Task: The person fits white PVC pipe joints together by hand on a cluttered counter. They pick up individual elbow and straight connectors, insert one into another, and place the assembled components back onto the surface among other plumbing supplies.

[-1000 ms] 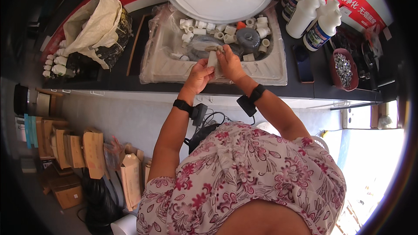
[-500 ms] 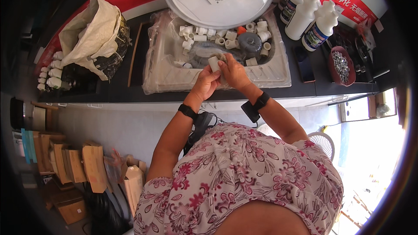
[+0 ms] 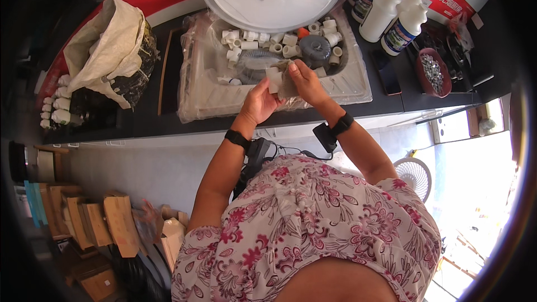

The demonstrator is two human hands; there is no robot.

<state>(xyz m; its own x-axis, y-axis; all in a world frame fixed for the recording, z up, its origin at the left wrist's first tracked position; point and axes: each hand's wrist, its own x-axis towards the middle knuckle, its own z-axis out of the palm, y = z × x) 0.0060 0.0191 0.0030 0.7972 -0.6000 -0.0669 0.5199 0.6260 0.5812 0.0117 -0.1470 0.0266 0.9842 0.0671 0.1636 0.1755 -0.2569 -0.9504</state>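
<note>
Above the near edge of a plastic-wrapped sink (image 3: 351, 88), my left hand (image 3: 258, 104) is closed round a white plastic pipe fitting (image 3: 273, 76). My right hand (image 3: 309, 86) pinches a grey-brown cloth (image 3: 288, 85) against the fitting's right side. Part of the fitting is covered by the cloth and my fingers. Behind my hands, several white pipe fittings (image 3: 249, 45) lie loose in the basin. A grey coiled hose (image 3: 254, 60) and a round grey part (image 3: 316, 48) in clear wrap lie among them.
A large pale round lid (image 3: 235, 0) leans behind the sink. White bottles (image 3: 382, 17), a phone (image 3: 386, 72) and a red bowl of small metal parts (image 3: 433, 72) stand to the right. An open woven sack (image 3: 106, 50) sits left. Cardboard boxes (image 3: 120, 221) crowd the floor.
My right hand has drawn slightly right and the cloth shows more fully beside the fitting. My left hand still holds the fitting. The whole view has shifted a little.
</note>
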